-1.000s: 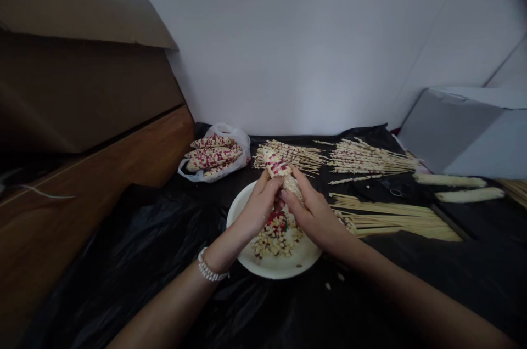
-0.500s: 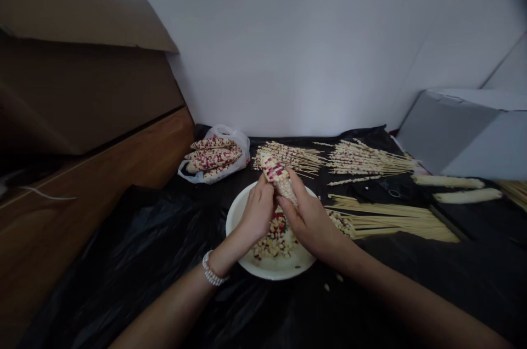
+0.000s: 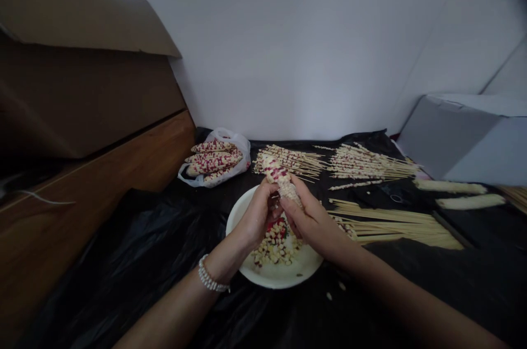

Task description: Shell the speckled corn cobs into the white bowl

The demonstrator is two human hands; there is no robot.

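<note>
A corn cob (image 3: 276, 170) with cream and purple kernels is held tilted over a white bowl (image 3: 268, 282); its lower part looks stripped of kernels. My right hand (image 3: 310, 220) is closed around that lower part, the thumb lying along it. On the cob's other side, my left hand (image 3: 257, 220) has its fingers curled in against it, the fingertips partly hidden. Loose corn kernels (image 3: 275, 250) lie in the bowl below, with a patch of red and green among them.
Behind the bowl, a plastic bag (image 3: 242, 146) holds several corn cobs. Skewers threaded with kernels (image 3: 358, 162) lie to the right, with bare sticks (image 3: 403, 223) and two stripped cobs (image 3: 450, 187). A cardboard box (image 3: 82, 91) stands left, a white box (image 3: 461, 129) right. Black plastic (image 3: 173, 261) covers the surface.
My left hand's fingers have shifted and curled lower beside the cob, opening a small gap under it. The cob stays in my hands above the bowl. The whole view has tilted slightly.
</note>
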